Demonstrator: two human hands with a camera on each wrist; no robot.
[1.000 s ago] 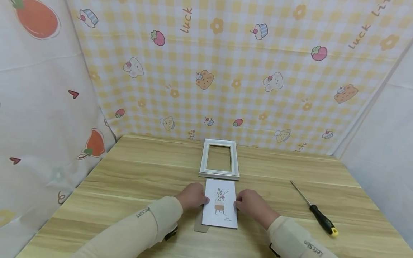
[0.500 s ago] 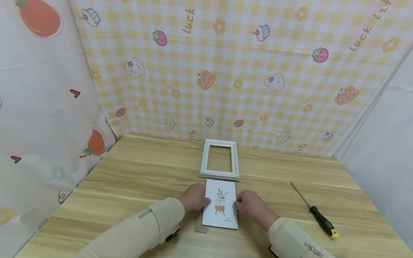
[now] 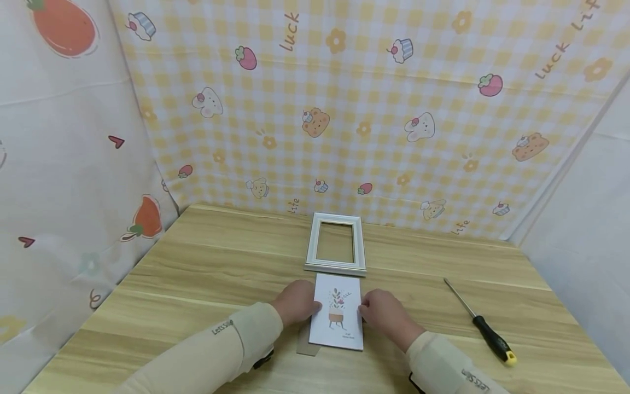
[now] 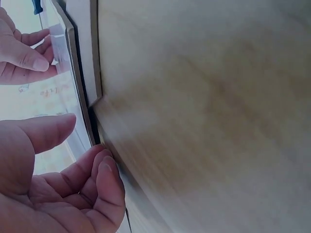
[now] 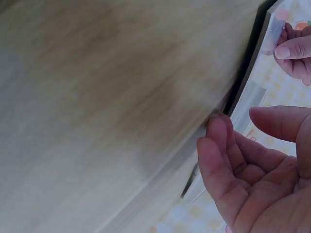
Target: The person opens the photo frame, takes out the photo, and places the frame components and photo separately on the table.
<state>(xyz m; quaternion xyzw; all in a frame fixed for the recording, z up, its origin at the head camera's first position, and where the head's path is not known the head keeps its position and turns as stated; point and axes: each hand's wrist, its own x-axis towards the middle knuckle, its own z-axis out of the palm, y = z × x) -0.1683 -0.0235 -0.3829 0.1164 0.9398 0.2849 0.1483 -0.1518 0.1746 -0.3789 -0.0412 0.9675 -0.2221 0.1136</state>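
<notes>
A white picture card [image 3: 337, 336] printed with a potted plant lies in front of me in the head view. My left hand [image 3: 297, 302] pinches its left edge, thumb on top. At the opposite edge my right hand [image 3: 386, 317] holds it with thumb and curled fingers. From beneath the card's lower left corner juts a grey-brown flat piece [image 3: 307, 348]; the rest of it is hidden. Just beyond the card lies a white photo frame [image 3: 360, 246] with an open middle. In the left wrist view, the card's edge [image 4: 77, 80] runs beside the fingers.
To the right, a screwdriver [image 3: 492, 336] with a black and yellow handle lies on the wood-grain table [image 3: 236, 246]. A yellow checked cloth [image 3: 364, 93] hangs behind the table, and white printed cloth [image 3: 64, 164] hangs on the left.
The whole head view has shifted slightly. Both hands stay at the card's sides, and the card, photo frame and screwdriver keep their places.
</notes>
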